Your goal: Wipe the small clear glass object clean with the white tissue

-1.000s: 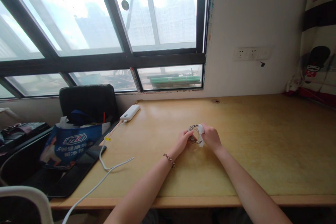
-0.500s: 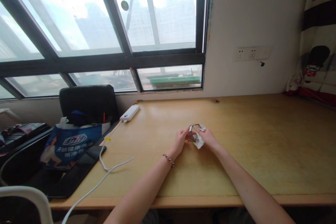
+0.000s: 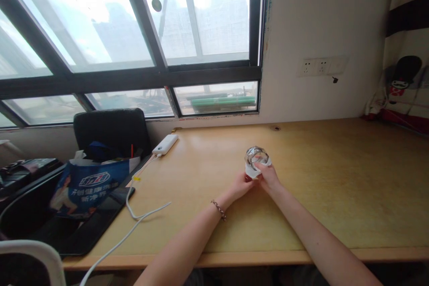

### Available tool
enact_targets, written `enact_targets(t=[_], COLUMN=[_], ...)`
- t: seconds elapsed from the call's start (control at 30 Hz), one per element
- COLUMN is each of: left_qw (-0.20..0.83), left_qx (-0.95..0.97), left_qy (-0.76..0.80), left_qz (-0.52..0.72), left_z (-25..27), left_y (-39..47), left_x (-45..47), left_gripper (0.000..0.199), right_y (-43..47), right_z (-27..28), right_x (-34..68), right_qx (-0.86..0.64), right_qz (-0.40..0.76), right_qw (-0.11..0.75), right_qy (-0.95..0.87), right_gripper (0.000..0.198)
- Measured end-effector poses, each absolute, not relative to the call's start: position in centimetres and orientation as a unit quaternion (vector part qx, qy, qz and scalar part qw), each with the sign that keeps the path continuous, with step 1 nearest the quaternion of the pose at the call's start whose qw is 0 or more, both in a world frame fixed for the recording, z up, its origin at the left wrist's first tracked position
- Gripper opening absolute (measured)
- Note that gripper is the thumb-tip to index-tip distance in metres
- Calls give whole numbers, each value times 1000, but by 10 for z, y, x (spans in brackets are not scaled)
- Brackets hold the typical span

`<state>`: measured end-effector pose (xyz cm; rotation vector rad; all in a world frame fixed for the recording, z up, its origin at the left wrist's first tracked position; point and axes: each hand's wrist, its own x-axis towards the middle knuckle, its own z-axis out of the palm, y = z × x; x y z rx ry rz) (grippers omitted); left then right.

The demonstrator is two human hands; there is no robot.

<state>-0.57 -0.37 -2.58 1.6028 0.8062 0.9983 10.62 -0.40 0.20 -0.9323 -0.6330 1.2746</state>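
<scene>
Over the middle of the table, both hands meet around a clear glass (image 3: 256, 149) whose round rim faces up and toward me. A crumpled white tissue (image 3: 252, 171) wraps over its near side. My left hand (image 3: 241, 186), with a braided bracelet on the wrist, is closed around the lower left of the glass; some of its fingers are hidden. My right hand (image 3: 269, 178) pinches the tissue against the near rim, its thumb on top and reaching toward the opening. How far the tissue goes into the glass I cannot tell.
A white power bank (image 3: 165, 145) with a white cable (image 3: 140, 217) lies at the table's (image 3: 335, 187) left edge. Left of it are a black tablet-like slab (image 3: 115, 201), a blue bag (image 3: 97, 183) and a black chair (image 3: 112, 129). A wall socket (image 3: 315, 67) is behind.
The glass has turned so its round opening shows more plainly. My left hand has shifted down to its base, and my right hand has moved slightly right with the tissue.
</scene>
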Motion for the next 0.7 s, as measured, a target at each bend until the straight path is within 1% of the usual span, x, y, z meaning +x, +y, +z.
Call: enact_targets(t=[0.1, 0.2, 0.33, 0.47, 0.53, 0.6, 0.67, 0.7], left_qw=[553, 574, 596, 657, 678, 677, 667, 663], left_qx=[643, 603, 555, 454, 428, 410, 387, 372], left_qy=[311, 311, 325, 347, 345, 348, 351, 350], left_qz=[428, 459, 482, 491, 488, 502, 531, 547], left_z=[-20, -14, -13, -21, -25, -28, -27, -27], left_y=[-7, -5, 1, 7, 11, 14, 16, 17], left_x=[-3, -3, -7, -13, -15, -17, -19, -20], left_gripper=[31, 31, 32, 29, 24, 18, 14, 14], right_y=[-5, -8, -15, -19, -20, -22, -30, -38], right_z=[-3, -4, 1, 5, 7, 15, 30, 41], right_x=[102, 97, 92, 92, 93, 94, 95, 95], right_qx=[-389, -384, -399, -460, -503, -544, -550, -530], right_qz=[578, 597, 616, 599, 552, 447, 287, 214], right_qw=[674, 660, 611, 539, 508, 513, 568, 596], right_qy=[-246, -248, -297, -373, -429, -491, -541, -563], right_gripper=[30, 31, 29, 34, 37, 42, 47, 46])
